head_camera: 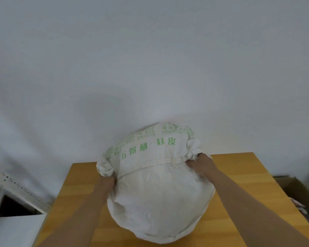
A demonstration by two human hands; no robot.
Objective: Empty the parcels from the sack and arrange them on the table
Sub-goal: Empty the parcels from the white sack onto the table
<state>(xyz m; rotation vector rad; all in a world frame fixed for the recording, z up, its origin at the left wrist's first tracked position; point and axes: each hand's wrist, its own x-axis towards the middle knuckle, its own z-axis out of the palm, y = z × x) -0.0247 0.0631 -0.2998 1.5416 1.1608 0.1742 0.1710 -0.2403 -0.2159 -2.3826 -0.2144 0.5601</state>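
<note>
A bulging white woven sack [157, 196] with green printed characters stands on the wooden table [243, 175]. Its rim is rolled down into a thick cuff around the upper part. My left hand [106, 184] grips the cuff on the sack's left side. My right hand [201, 165] grips the cuff on the right side. No parcels show; the sack's contents are hidden by the fabric.
A white wall rises straight behind the table. A white metal shelf frame [5, 189] and a white surface [12, 230] are at the lower left. An open cardboard box [300, 191] with some items sits beside the table on the right.
</note>
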